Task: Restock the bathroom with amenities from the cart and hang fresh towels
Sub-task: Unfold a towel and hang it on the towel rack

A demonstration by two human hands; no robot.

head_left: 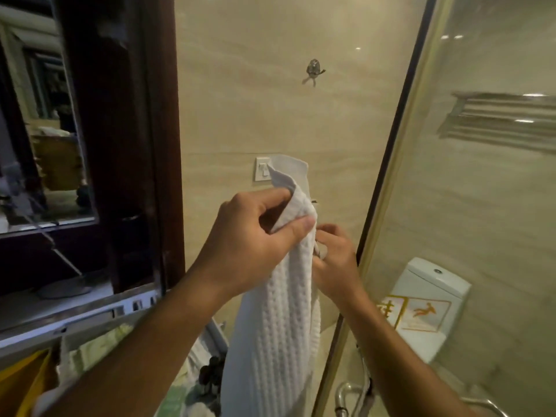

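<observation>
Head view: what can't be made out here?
- Right hand: fingertips hidden behind the white towel, so its grip is unclear.
- Towel's lower end: cut off by the bottom edge.
- Wall hook: small and blurred; shape unclear.
- Cart contents: only a dim, blurred mirror reflection.
- Left hand pinches the towel's upper part.

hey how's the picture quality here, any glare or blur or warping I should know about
Head view: dim, warm yellowish light; small bright glare spots on the glass panel at right, which also mirrors a rack and the toilet. Wide-angle warping bows the dark door frame and the glass edge. The wall hook looks soft and smeared; the white towel and both hands, left hand and right hand, are fairly sharp.
</observation>
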